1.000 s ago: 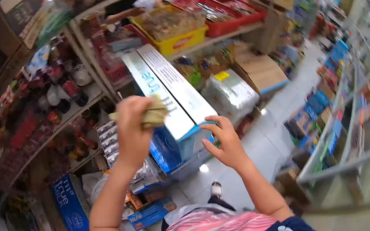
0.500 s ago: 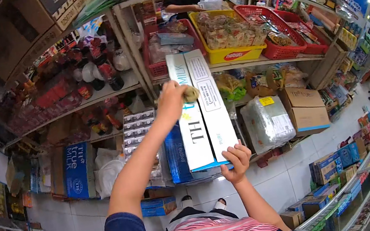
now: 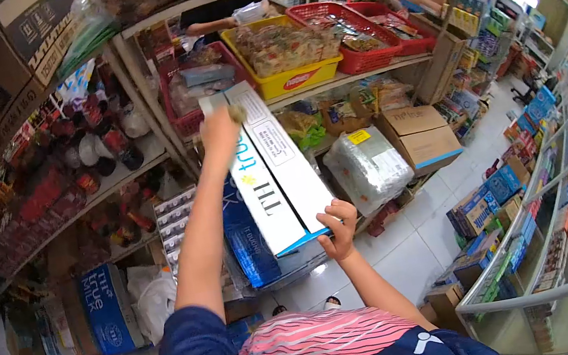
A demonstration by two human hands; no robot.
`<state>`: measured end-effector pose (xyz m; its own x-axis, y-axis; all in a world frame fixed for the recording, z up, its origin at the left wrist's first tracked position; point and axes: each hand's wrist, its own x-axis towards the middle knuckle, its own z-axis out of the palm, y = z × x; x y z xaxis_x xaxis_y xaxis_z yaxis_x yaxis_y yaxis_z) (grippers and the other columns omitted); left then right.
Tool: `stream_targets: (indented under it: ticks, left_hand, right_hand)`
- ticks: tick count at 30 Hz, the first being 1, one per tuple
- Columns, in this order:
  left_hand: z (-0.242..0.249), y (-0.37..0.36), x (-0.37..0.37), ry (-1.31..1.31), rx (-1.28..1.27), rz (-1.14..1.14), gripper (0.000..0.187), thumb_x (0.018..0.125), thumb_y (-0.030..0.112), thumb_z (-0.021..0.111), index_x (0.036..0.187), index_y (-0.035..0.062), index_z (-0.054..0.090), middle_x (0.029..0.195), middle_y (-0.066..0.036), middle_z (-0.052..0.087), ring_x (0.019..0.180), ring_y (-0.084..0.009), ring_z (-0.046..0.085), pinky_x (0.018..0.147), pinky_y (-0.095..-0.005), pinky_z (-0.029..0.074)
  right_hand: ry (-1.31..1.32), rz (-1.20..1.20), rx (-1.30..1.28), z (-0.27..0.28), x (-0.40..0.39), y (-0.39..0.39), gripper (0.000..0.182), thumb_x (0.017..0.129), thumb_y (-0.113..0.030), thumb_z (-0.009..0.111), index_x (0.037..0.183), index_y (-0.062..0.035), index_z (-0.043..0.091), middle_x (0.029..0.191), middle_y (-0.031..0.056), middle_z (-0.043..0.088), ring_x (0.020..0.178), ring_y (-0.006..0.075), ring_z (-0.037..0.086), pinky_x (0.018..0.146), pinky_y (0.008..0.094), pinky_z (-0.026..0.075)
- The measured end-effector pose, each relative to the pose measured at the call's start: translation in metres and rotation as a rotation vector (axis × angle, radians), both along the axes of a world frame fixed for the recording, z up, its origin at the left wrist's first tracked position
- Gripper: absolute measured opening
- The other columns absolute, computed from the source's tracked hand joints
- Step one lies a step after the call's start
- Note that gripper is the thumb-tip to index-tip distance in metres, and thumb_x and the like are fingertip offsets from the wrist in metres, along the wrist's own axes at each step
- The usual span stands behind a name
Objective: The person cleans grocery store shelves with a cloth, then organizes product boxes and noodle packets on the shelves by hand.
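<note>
A long white milk carton box [image 3: 305,190] with closed top flaps and blue lower edges lies in front of me, its two flaps meeting along a lengthwise seam. Near the far end of that seam, my left hand [image 3: 220,139] is closed round a small brownish roll [image 3: 237,113], which looks like packing tape; both are blurred. My right hand [image 3: 339,228] grips the near right corner of the box, thumb on its front side and fingers over the top. A blue box [image 3: 250,252] is underneath or just behind the white one.
Beyond stand a yellow basket [image 3: 301,81] of packets and red baskets [image 3: 367,54] on a shelf. To the right are a plastic-wrapped bundle [image 3: 368,170] and a brown carton [image 3: 420,140]. A glass display case [image 3: 548,294] lines the right side. Another person's arm [image 3: 210,27] shows behind the shelf.
My left hand has moved the roll along the seam toward the box's far end. My right hand stays at the near corner. The view has turned right.
</note>
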<state>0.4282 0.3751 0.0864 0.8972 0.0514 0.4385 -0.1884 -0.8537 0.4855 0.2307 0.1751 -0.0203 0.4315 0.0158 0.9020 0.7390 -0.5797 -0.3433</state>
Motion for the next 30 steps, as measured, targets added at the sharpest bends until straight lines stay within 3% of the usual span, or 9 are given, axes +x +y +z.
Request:
stream_targets:
  ticks: [4, 8, 13, 17, 20, 24, 27, 29, 30]
  left_hand:
    - [-0.006, -0.033, -0.15, 0.034, 0.22, -0.085, 0.009, 0.072, 0.013, 0.056, 0.079, 0.0125, 0.062, 0.074, -0.014, 0.059, 0.072, -0.0297, 0.056, 0.066, -0.0412, 0.042]
    - [0.016, -0.047, -0.225, -0.129, 0.158, -0.627, 0.023, 0.067, 0.011, 0.057, 0.089, 0.0069, 0.051, 0.078, -0.007, 0.05, 0.076, -0.0238, 0.051, 0.065, -0.0364, 0.039]
    - [-0.009, -0.065, -0.16, -0.145, 0.261, -0.672, 0.02, 0.068, 0.009, 0.054, 0.088, 0.0082, 0.05, 0.085, -0.009, 0.048, 0.084, -0.0257, 0.048, 0.067, -0.0365, 0.037]
    - [-0.016, -0.052, -0.083, -0.203, 0.429, -0.388, 0.016, 0.074, 0.012, 0.046, 0.09, 0.0076, 0.051, 0.088, -0.01, 0.048, 0.087, -0.0257, 0.048, 0.072, -0.039, 0.036]
    - [-0.027, -0.028, 0.002, -0.162, 0.471, -0.114, 0.02, 0.077, 0.012, 0.046, 0.096, 0.008, 0.053, 0.092, -0.009, 0.051, 0.091, -0.0251, 0.049, 0.074, -0.042, 0.037]
    - [-0.041, -0.006, 0.097, -0.197, 0.576, 0.146, 0.023, 0.08, 0.02, 0.048, 0.099, 0.0087, 0.054, 0.096, -0.014, 0.056, 0.094, -0.0273, 0.052, 0.075, -0.0446, 0.038]
    - [-0.018, 0.021, 0.113, -0.006, 0.498, 0.035, 0.026, 0.081, 0.018, 0.048, 0.103, 0.0058, 0.051, 0.095, -0.018, 0.056, 0.091, -0.0319, 0.054, 0.073, -0.0465, 0.04]
    - [-0.033, 0.047, 0.118, -0.156, -0.197, 0.135, 0.028, 0.083, 0.013, 0.044, 0.109, 0.0045, 0.045, 0.094, -0.021, 0.057, 0.089, -0.0385, 0.054, 0.073, -0.0474, 0.041]
    - [-0.034, 0.046, 0.114, -0.146, -0.203, 0.13, 0.028, 0.083, 0.013, 0.044, 0.109, 0.0045, 0.045, 0.094, -0.021, 0.057, 0.089, -0.0385, 0.054, 0.073, -0.0474, 0.041]
  right_hand:
    - [0.006, -0.03, 0.062, 0.002, 0.002, 0.006, 0.038, 0.078, -0.043, 0.054, 0.092, -0.0078, 0.06, 0.098, 0.0098, 0.049, 0.097, 0.029, 0.045, 0.084, 0.0403, 0.037]
    - [0.053, -0.046, 0.161, -0.003, -0.001, 0.012, 0.036, 0.071, -0.028, 0.06, 0.096, -0.0043, 0.053, 0.102, 0.0125, 0.048, 0.097, 0.0306, 0.045, 0.084, 0.0418, 0.036]
    - [0.173, -0.014, 0.369, 0.029, -0.016, 0.016, 0.025, 0.068, -0.016, 0.057, 0.089, -0.0032, 0.054, 0.099, 0.0135, 0.052, 0.09, 0.0294, 0.049, 0.087, 0.0437, 0.035]
    - [0.182, 0.052, 0.39, 0.055, -0.026, 0.018, 0.004, 0.066, -0.005, 0.055, 0.069, -0.0026, 0.054, 0.069, 0.0081, 0.055, 0.068, 0.0249, 0.053, 0.085, 0.045, 0.038]
    - [0.051, 0.21, 0.203, 0.078, -0.026, 0.035, 0.005, 0.065, -0.002, 0.054, 0.069, -0.0037, 0.054, 0.071, 0.0087, 0.055, 0.068, 0.0251, 0.053, 0.08, 0.0427, 0.041]
    - [-0.075, -0.014, -0.235, 0.06, -0.004, 0.052, 0.004, 0.061, -0.004, 0.057, 0.063, -0.0044, 0.055, 0.057, 0.0045, 0.048, 0.049, 0.0198, 0.046, 0.049, 0.0302, 0.038]
    - [-0.068, -0.012, -0.17, 0.056, -0.003, 0.047, 0.004, 0.06, -0.004, 0.058, 0.061, -0.0051, 0.054, 0.052, 0.0023, 0.044, 0.042, 0.0175, 0.041, 0.041, 0.0287, 0.03]
    - [-0.088, -0.057, -0.176, 0.058, -0.003, 0.05, 0.004, 0.06, -0.005, 0.059, 0.062, -0.0056, 0.055, 0.052, 0.0026, 0.044, 0.042, 0.0183, 0.041, 0.042, 0.0291, 0.03]
    - [-0.079, -0.063, -0.182, 0.058, -0.002, 0.051, 0.004, 0.06, -0.005, 0.059, 0.062, -0.0056, 0.055, 0.052, 0.0026, 0.044, 0.042, 0.0183, 0.041, 0.042, 0.0291, 0.03]
